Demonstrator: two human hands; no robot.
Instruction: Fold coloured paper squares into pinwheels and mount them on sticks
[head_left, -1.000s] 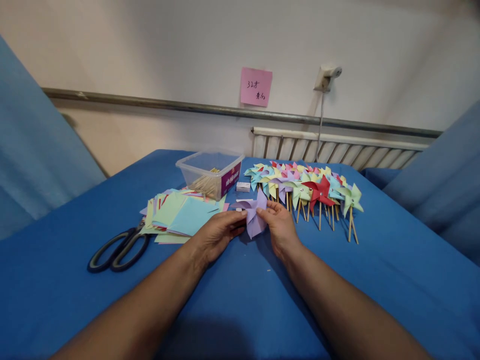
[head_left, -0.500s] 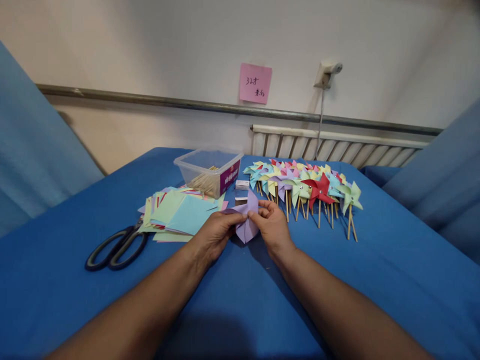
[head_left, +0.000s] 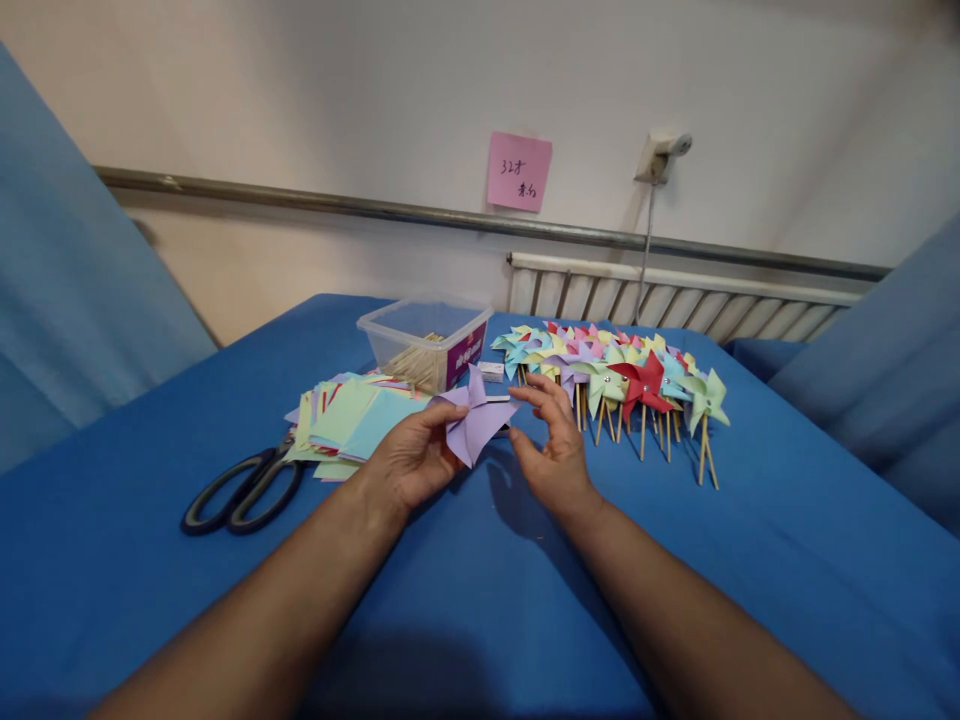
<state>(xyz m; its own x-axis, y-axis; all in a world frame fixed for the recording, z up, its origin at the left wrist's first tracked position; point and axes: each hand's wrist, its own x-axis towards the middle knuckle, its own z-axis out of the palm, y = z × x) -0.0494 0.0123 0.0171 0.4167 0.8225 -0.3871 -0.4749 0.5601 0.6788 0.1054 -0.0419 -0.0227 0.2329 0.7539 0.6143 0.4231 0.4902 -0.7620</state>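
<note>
A purple paper pinwheel (head_left: 472, 425), its blades folded in, is gripped between the thumb and fingers of my left hand (head_left: 422, 452). No stick shows on it. My right hand (head_left: 551, 435) is just to the right of the pinwheel, thumb and fingers apart, with nothing visible between them. Behind the pinwheel lies a small white box (head_left: 491, 372), and part of another small box is hidden by the paper. Left of my left hand is a pile of coloured paper sheets (head_left: 352, 415).
Black-handled scissors (head_left: 244, 490) lie left of the paper pile. A clear plastic tub (head_left: 390, 330) of wooden sticks stands behind it. Several finished pinwheels (head_left: 643, 388) on sticks lie at the back right of the blue-covered table (head_left: 465, 620). A radiator (head_left: 592, 290) is behind.
My right hand has let go of the purple pinwheel and moved slightly right, its fingers opening. My left hand still holds the pinwheel, now shifted a little left with its blades more spread.
</note>
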